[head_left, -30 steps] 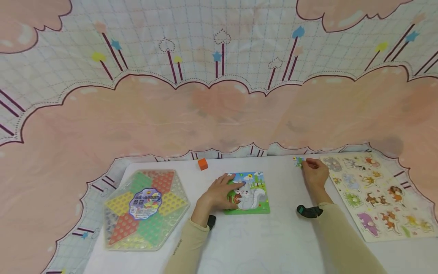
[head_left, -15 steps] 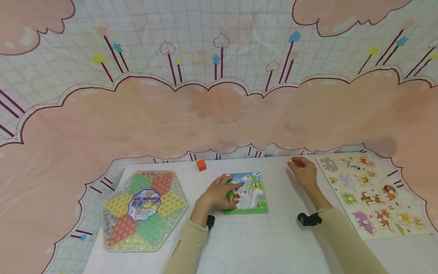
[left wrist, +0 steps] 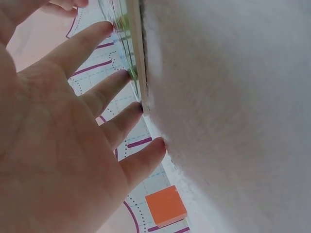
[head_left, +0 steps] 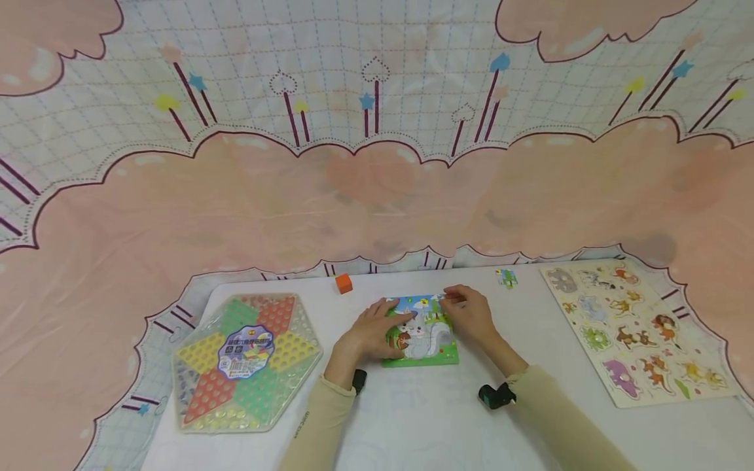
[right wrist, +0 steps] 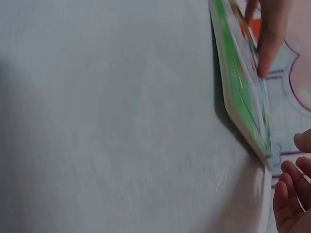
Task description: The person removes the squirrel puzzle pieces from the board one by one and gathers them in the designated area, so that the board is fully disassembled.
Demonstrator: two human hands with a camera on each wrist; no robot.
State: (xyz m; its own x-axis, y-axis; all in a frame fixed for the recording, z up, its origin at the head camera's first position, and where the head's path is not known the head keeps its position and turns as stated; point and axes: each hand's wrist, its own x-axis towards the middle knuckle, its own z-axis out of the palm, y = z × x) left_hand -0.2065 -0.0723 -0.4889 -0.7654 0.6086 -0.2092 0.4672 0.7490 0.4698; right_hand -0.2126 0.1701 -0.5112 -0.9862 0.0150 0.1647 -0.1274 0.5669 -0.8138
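Note:
A square jigsaw puzzle (head_left: 432,343) with a grey squirrel picture lies mid-table. My left hand (head_left: 372,330) rests on its left side with fingers spread; in the left wrist view the fingertips (left wrist: 124,75) lie along the board's edge. My right hand (head_left: 471,314) is at the puzzle's upper right corner, fingers bent. In the right wrist view, thumb and fingers (right wrist: 291,189) stand apart beyond the board (right wrist: 238,92), with nothing seen between them. A small blue-green-yellow puzzle piece or cluster (head_left: 506,278) lies to the right of that hand, near the table's back edge.
An orange cube (head_left: 344,283) stands behind the left hand. On the left lies a hexagonal Chinese checkers set (head_left: 247,363) in clear packaging. An animal peg-puzzle board (head_left: 639,333) lies on the right. A patterned cloth (head_left: 377,196) hangs behind the white table.
My right hand has left the small puzzle piece or cluster near the back edge and moved left to the squirrel puzzle's upper right corner. The left hand keeps its place on the puzzle.

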